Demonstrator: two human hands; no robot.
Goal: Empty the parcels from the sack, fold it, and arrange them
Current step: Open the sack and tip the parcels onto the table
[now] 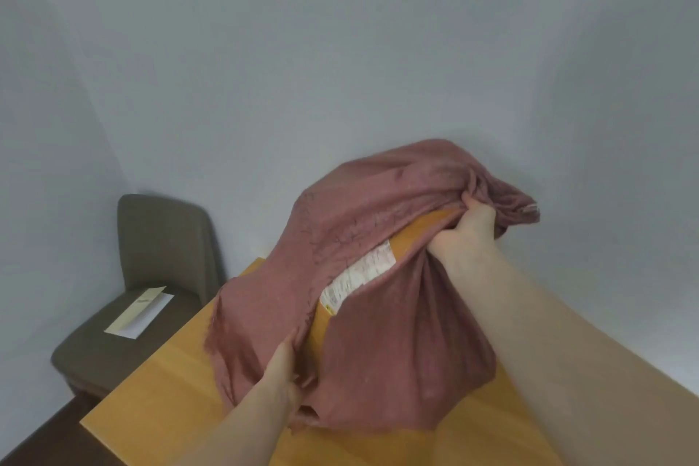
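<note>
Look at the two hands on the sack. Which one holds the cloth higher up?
The right hand grips the pink sack at its raised far end, beside the orange parcel. The left hand holds the low near edge, just above the table.

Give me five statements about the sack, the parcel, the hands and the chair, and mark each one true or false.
1. Both hands grip the pink sack. True: the left hand holds its lower edge and the right hand its upper edge.
2. The sack lies folded flat on the table. False: it is bulging and held open.
3. An orange parcel with a white label shows in the sack's opening. True.
4. The chair stands to the right of the table. False: it stands to the left.
5. The chair seat holds a stack of orange parcels. False: an envelope lies there.
</note>
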